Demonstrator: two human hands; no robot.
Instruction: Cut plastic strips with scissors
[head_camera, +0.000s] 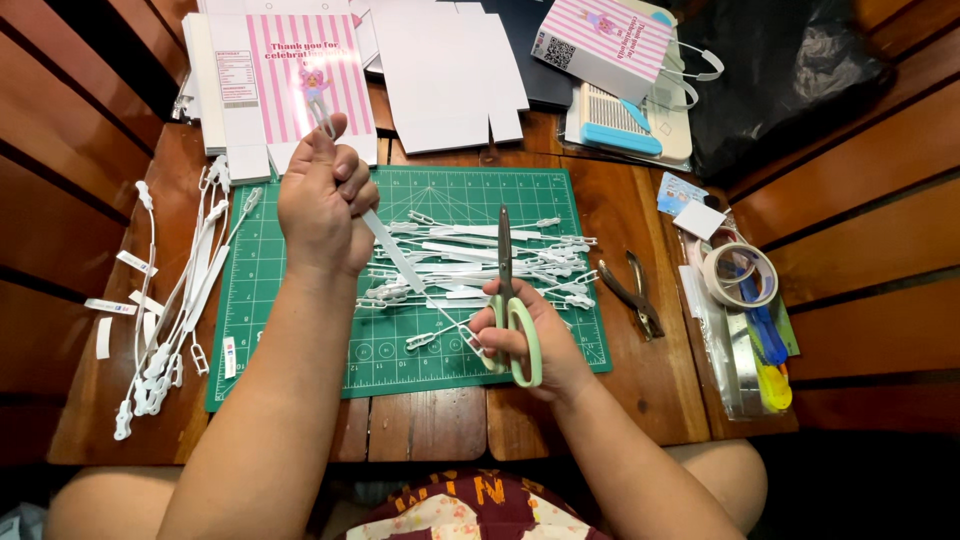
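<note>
Two bare forearms, no sleeves reaching the wrists or elbows. Left hand (322, 195) and right hand (525, 335) without rings, watch, bracelets or gloves. Fingernails short and unpainted where visible. Garment at near edge, centre: dark maroon fabric with yellow block lettering, plus a cream patch with small floral print. Bare knees at near left and near right.

1 head view, looking steeply down, close over wooden table (640, 390), person's own forearms entering from below.
</note>
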